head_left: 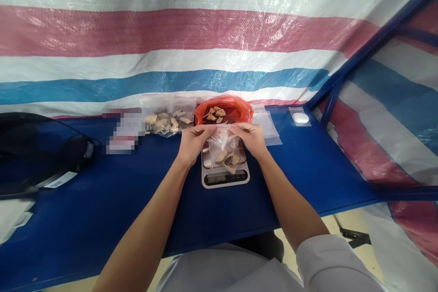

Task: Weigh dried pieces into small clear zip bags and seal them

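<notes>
A clear zip bag (224, 150) with several pale brown dried slices in its bottom hangs between my hands. My left hand (194, 141) pinches the top edge at its left end, and my right hand (251, 138) pinches the right end. Both thumbs point inward along the bag's mouth. Below and partly behind the bag is a white kitchen scale (208, 184) with a dark display strip; whether the bag touches it I cannot tell. Just beyond my hands stands an open red plastic bag (244, 107) with more dried slices (216, 113) inside.
Filled clear bags (164, 121) lie left of the red bag, beside a blurred-out card (125, 132). Flat clear bags (268, 127) lie to the right. A white oval object (300, 118) rests farther right. A black bag (44, 155) sits at far left on the blue table (137, 200).
</notes>
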Motion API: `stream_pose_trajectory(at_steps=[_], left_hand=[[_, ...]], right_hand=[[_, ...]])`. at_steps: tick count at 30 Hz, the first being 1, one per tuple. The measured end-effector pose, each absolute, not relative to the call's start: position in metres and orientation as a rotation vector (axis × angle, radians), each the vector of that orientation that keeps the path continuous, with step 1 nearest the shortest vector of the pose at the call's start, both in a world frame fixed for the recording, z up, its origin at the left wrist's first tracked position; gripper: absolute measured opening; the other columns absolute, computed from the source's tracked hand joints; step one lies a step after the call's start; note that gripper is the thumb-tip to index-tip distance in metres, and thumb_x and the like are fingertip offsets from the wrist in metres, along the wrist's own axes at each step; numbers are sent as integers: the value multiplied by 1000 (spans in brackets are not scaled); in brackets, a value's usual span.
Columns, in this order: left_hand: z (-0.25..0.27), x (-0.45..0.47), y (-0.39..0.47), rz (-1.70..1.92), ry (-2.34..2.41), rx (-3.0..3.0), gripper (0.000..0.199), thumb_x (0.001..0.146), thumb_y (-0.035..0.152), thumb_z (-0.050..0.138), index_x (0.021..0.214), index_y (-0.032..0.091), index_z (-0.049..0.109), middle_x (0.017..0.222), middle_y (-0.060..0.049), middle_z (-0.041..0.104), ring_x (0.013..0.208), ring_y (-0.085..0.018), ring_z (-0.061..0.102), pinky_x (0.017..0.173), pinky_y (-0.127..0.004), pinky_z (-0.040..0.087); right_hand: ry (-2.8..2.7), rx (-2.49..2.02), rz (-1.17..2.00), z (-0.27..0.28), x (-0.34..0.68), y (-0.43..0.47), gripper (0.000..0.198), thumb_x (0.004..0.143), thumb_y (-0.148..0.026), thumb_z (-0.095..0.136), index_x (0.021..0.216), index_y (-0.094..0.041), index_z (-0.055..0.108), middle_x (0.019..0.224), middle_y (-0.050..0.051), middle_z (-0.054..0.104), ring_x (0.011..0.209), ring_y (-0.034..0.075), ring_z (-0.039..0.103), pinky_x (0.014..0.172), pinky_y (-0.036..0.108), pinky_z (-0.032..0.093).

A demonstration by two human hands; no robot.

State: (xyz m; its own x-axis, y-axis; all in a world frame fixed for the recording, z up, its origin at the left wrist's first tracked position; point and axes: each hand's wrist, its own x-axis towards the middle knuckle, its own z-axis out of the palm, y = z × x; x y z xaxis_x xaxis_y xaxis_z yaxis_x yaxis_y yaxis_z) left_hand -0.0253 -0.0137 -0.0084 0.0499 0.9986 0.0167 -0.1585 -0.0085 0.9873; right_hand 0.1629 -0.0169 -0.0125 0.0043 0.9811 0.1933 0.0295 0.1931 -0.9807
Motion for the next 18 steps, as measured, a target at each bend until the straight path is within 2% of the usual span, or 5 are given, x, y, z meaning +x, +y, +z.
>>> stream_pose_trajectory(at_steps=[4, 9, 14, 18], left_hand=[[-13, -30, -11, 1263, 988, 1114, 34, 70, 52, 84, 76, 19, 80, 74, -4, 75, 65, -17, 66, 62, -28, 56], [-8, -33, -11, 1268, 979, 1127, 36, 73, 54, 82, 82, 19, 80, 77, -5, 76, 70, -18, 68, 68, -30, 57], [7, -33, -15, 1344, 982, 1081, 32, 72, 49, 82, 75, 18, 80, 72, -4, 74, 67, -16, 65, 67, -28, 55], [22, -39, -13, 1433, 992, 997, 29, 66, 46, 85, 70, 18, 79, 71, -4, 73, 68, -15, 64, 65, -27, 54]], right_hand=[[-1206, -1109, 1158, -12, 168, -15, 35, 72, -56, 80, 80, -22, 80, 74, 3, 77, 67, 19, 71, 62, 31, 60], [-1133, -1073, 1180, -13, 167, -13, 35, 69, -55, 83, 81, -22, 79, 74, 2, 77, 71, 21, 74, 61, 32, 62], [-1175, -1040, 1235, -9, 159, -18, 39, 73, -57, 79, 92, -23, 77, 84, 3, 78, 81, 22, 75, 65, 32, 63], [-1272, -997, 1325, 0, 149, -22, 43, 69, -47, 85, 103, -24, 75, 97, 3, 79, 89, 22, 75, 73, 32, 63]])
